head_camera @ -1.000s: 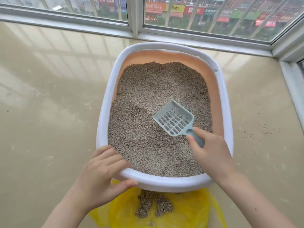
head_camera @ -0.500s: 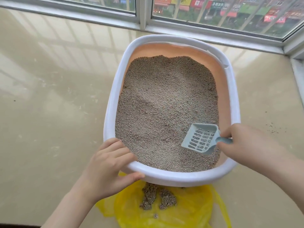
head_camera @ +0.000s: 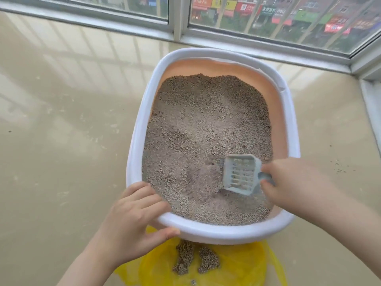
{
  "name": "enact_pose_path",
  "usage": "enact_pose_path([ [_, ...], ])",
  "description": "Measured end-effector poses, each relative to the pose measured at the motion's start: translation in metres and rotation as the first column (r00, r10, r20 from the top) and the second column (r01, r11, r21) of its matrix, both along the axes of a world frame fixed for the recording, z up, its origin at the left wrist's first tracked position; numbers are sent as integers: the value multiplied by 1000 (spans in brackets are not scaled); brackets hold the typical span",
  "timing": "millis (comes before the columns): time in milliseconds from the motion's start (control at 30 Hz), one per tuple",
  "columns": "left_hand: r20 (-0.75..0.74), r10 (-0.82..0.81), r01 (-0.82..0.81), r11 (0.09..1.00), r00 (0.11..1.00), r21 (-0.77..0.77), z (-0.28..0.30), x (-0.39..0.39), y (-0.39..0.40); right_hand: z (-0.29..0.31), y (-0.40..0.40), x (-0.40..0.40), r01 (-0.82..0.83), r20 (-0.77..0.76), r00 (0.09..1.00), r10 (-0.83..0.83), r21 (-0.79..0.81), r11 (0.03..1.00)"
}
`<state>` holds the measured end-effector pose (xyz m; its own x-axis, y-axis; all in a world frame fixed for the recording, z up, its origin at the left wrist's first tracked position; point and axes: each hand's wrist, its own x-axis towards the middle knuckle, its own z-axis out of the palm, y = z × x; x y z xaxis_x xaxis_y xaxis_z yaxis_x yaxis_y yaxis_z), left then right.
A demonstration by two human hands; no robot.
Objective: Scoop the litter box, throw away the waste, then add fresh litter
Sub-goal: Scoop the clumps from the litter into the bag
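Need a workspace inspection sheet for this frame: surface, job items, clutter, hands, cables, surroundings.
Surface: glossy beige floor.
Job's things: litter box filled with litter; scoop dug into it; yellow bag holds clumps.
Clutter: stray granules right of the box.
Grippers: left hand grips the near rim; right hand holds the scoop handle.
Cables: nothing seen.
Surroundings: window, street beyond.

Glossy beige floor (head_camera: 61, 141) under a window (head_camera: 268, 17).
Coloured shop signs (head_camera: 247, 7) show through the glass; a pale frame runs along the sill.
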<state>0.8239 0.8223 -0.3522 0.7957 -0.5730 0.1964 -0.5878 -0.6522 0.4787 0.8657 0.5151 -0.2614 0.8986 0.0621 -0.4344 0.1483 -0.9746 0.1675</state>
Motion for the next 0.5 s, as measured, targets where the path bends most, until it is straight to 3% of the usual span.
enact_pose_path([
  [233,33,-20,21,999,999,-27,0,3,-2,-17,-16,23,423,-20,906,-423,53,904],
  [367,33,-37,37,999,999,-9,1,6,-2,-40,-11,47,595,-79,802,-591,185,782],
  [500,2,-54,55,998,999,-21,13,37,-13,-58,-7,63,685,-22,704,-710,286,670],
])
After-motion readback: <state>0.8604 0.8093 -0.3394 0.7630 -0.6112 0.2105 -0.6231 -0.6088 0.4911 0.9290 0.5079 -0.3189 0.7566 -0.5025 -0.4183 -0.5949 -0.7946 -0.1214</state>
